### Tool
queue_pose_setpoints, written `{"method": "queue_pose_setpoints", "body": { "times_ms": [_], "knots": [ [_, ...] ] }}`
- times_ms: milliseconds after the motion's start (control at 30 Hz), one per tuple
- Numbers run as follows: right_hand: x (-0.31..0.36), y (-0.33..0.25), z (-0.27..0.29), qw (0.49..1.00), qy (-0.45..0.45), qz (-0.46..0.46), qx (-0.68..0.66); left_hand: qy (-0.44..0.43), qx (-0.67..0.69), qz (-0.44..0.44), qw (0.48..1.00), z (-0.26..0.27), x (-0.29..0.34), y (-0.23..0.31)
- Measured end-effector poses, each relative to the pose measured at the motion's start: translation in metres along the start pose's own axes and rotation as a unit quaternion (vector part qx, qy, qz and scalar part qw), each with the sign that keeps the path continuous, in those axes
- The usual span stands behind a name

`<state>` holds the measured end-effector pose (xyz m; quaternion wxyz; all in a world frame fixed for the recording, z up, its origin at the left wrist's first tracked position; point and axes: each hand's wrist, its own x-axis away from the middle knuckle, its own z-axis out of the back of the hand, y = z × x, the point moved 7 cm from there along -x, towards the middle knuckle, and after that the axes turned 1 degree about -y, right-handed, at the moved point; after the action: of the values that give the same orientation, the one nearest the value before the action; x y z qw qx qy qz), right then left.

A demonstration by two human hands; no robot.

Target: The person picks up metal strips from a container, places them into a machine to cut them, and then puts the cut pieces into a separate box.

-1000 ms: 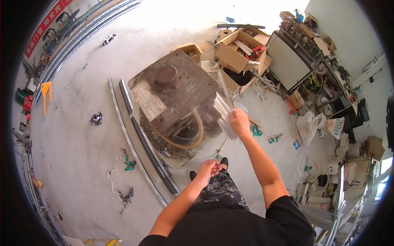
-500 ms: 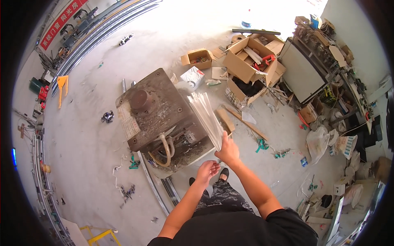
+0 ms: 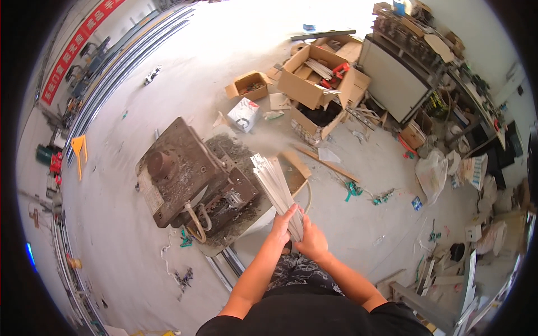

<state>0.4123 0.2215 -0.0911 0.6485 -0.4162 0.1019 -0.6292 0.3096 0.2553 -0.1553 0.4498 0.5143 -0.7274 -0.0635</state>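
A bundle of long white strips (image 3: 277, 185) slants away from me in front of my body, its far ends slightly fanned. My left hand (image 3: 283, 225) is wrapped round the near part of the bundle from the left. From the right, my right hand (image 3: 311, 241) grips it close to its near end. Just left of the strips stands a dirty brown metal machine (image 3: 188, 173) with a round cap on top and a bent hose at its near side. Metal chips and dust lie over its bed.
An open cardboard box (image 3: 291, 168) sits right beside the machine. Farther off are a small carton (image 3: 246, 87), a white box (image 3: 244, 115) and a large carton (image 3: 311, 75) with strips inside. A wooden board (image 3: 328, 162) lies on the floor. Plastic bags (image 3: 431, 185) and scrap crowd the right side.
My left hand has closed on the strips, joining my right hand. The bundle has come away from beside the machine toward my body. My view has shifted to the right.
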Motion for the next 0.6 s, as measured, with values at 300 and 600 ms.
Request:
{"method": "queue_pose_setpoints", "body": {
  "times_ms": [300, 600],
  "knots": [
    [0.083, -0.018, 0.037, 0.988, 0.151, -0.025, -0.004, -0.142, -0.052, 0.136, 0.979, -0.045, 0.035, -0.024],
    [0.19, 0.077, 0.004, 0.494, 0.325, -0.106, -0.799, -0.306, -0.095, 0.073, 0.944, -0.165, 0.107, -0.016]
  ]
}}
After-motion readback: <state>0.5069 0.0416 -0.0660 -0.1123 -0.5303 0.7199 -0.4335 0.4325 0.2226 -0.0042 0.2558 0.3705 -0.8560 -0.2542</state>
